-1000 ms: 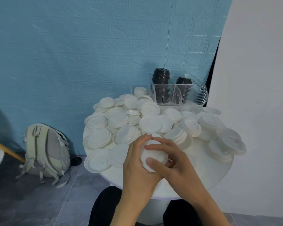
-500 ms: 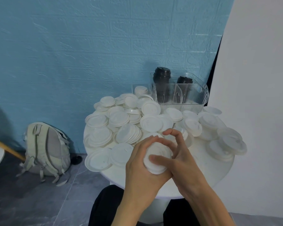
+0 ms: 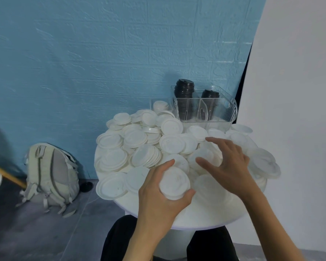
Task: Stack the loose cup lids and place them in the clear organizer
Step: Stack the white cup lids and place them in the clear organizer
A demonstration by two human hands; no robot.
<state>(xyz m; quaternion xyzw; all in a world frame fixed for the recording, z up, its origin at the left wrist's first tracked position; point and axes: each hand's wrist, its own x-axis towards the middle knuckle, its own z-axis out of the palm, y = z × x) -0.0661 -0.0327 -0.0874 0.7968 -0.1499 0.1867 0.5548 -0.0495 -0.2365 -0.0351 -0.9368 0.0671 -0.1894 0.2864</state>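
Note:
My left hand (image 3: 158, 196) grips a small stack of white cup lids (image 3: 174, 182) above the near edge of the round white table (image 3: 205, 217). My right hand (image 3: 228, 164) hovers with spread fingers over the loose white lids (image 3: 169, 142) that cover the table, holding nothing. The clear organizer (image 3: 215, 113) stands at the back right of the table. Two stacks of black lids (image 3: 183, 91) stand in it, and a short stack of white lids (image 3: 160, 105) sits in its left compartment.
A blue brick-patterned wall rises behind the table and a white wall (image 3: 299, 110) stands at the right. A pale backpack (image 3: 51, 174) leans against the blue wall on the grey floor. A wooden stick (image 3: 6, 174) pokes in at the left.
My right hand has let go of the stack and moved up and right over the loose lids. My left hand keeps holding the stack.

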